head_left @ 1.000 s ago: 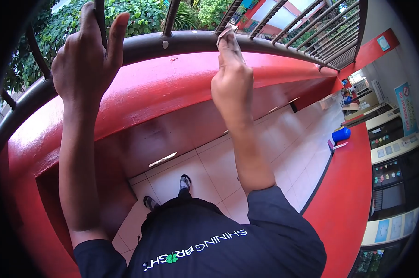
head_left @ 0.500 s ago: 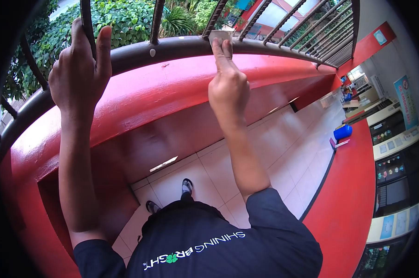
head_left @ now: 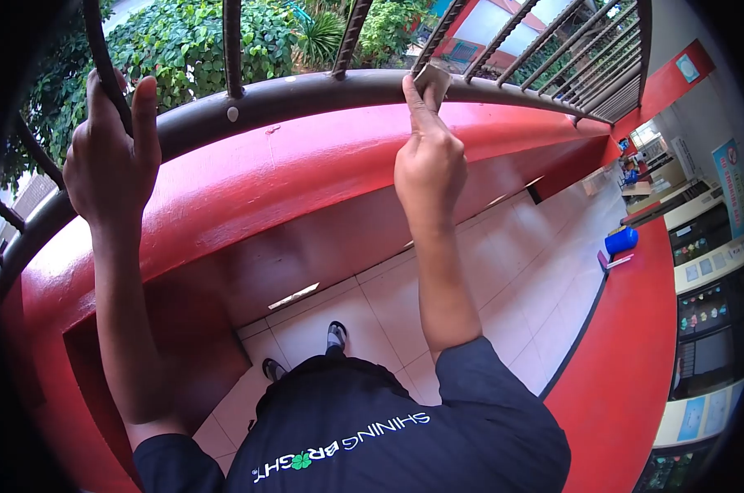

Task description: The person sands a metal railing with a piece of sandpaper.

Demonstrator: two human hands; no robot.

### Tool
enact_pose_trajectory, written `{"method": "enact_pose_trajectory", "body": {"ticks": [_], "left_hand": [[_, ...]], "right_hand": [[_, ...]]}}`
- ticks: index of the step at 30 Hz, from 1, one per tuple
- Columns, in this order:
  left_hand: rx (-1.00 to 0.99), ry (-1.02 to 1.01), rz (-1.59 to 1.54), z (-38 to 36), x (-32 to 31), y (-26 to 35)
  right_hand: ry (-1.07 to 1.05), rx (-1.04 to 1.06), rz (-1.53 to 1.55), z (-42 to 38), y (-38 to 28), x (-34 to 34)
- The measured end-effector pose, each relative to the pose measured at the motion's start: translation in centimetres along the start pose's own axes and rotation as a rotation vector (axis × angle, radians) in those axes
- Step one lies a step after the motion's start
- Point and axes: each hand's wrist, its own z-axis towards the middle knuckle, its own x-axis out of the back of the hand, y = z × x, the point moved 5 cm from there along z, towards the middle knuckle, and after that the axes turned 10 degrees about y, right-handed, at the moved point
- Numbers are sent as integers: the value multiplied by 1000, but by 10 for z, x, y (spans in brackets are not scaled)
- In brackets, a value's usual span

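My left hand (head_left: 113,156) is wrapped around an upright metal bar (head_left: 95,33) of the dark railing, with the thumb along its near side. In my right hand (head_left: 429,160) is a small, bent, greyish-tan piece of sandpaper (head_left: 434,82), pinched at the fingertips with the index finger stretched along it. It is at the thick curved bottom rail (head_left: 306,92), close to the foot of a ribbed bar (head_left: 438,37). How firmly it presses there is hard to tell. A pale spot (head_left: 232,114) marks the rail between my hands.
Below the railing runs a glossy red ledge (head_left: 265,160) above a tiled floor (head_left: 388,312). Leafy plants (head_left: 191,49) grow beyond the bars. To the right are a blue bin (head_left: 621,240), a red floor strip (head_left: 619,353) and a wall with windows and posters.
My right hand has moved right along the rail with the sandpaper, from one bar's foot to the following one. The view has shifted slightly; my left hand keeps the same bar.
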Motion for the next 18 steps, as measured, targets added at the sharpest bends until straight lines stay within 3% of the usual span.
{"method": "enact_pose_trajectory", "body": {"ticks": [4,6,7,8,10,11,12,14,18], "left_hand": [[-26,48,33,-5,-3,-5],[-44,116,52,-3,-2,-5],[-24,71,77,-3,-5,-11],[-23,70,79,-3,-5,-13],[-18,14,75,-4,-7,-16],[-48,59,53,-5,-6,-16],[-42,65,58,-4,-5,-15],[-60,85,35,-5,-3,-10],[-39,65,29,-6,-4,-13]], "right_hand": [[15,-234,30,21,64,-2],[33,110,178,11,26,1],[36,186,163,3,14,-1],[33,186,165,9,16,-1],[52,-90,389,28,40,1],[47,-90,470,33,52,-2],[13,-80,550,37,63,-10],[-126,68,368,42,66,-13],[-169,228,278,55,60,4]]}}
